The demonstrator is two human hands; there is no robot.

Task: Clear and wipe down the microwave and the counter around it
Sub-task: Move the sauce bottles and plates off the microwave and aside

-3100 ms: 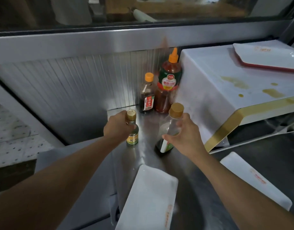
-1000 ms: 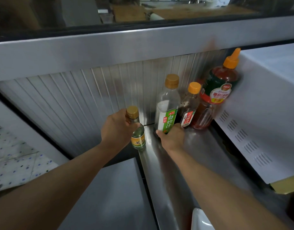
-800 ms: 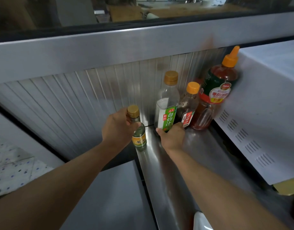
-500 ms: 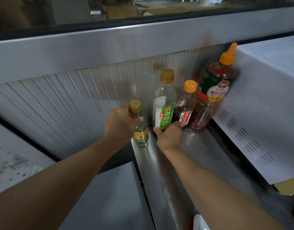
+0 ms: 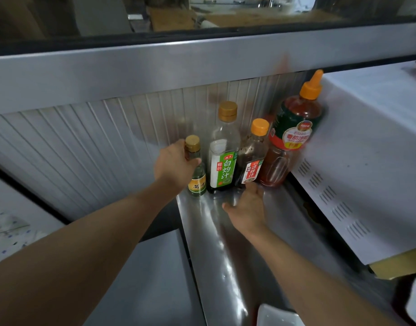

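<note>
While four bottles line the steel counter's (image 5: 225, 243) back edge | left hand (image 5: 172, 167) grips small gold-capped glass bottle (image 5: 197, 170) | right hand (image 5: 245, 207), fingers relaxed, holds nothing, below green-labelled 白灼汁 bottle (image 5: 223, 158) | white vented microwave (image 5: 366, 165) at right edge

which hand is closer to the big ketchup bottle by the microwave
Right. The right hand lies open on the counter just below-left of the ketchup bottle; the left hand grips the small bottle, three bottles away.
</note>
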